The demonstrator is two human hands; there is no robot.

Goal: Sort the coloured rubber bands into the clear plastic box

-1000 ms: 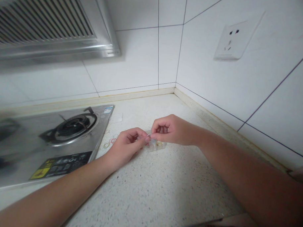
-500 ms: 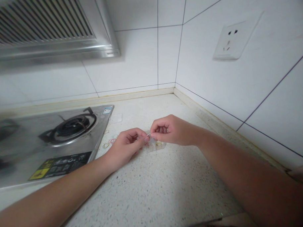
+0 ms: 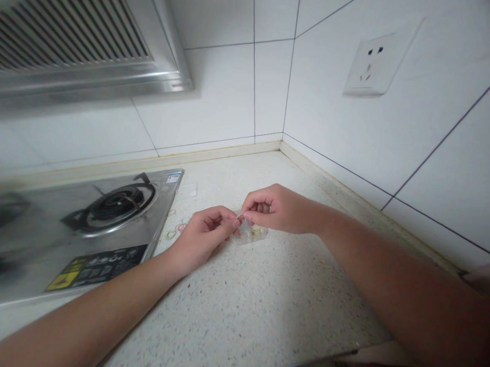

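A small clear plastic bag (image 3: 249, 237) with a few coloured bands in it, yellow and red among them, rests on the speckled counter under my fingertips. My left hand (image 3: 211, 228) pinches the bag's upper edge from the left. From the right, the thumb and fingers of my right hand (image 3: 268, 208) are closed at the same edge. Between the two pinches shows a short whitish curved strip; I cannot tell whether it is the bag's rim or a band. Several loose thin coloured bands (image 3: 181, 228) lie left of my left hand, partly hidden by it.
A steel gas hob (image 3: 138, 254) with a black burner (image 3: 119, 200) takes up the left side. Above it juts a range hood (image 3: 168, 68). White tiled walls meet behind the counter (image 3: 240, 312), with a socket (image 3: 369, 65) on the right wall. A pale square (image 3: 187, 190) lies beside the hob.
Both hands stay almost in place at the bag's edge. The view has shifted very slightly; the bag's contents show a little more clearly.
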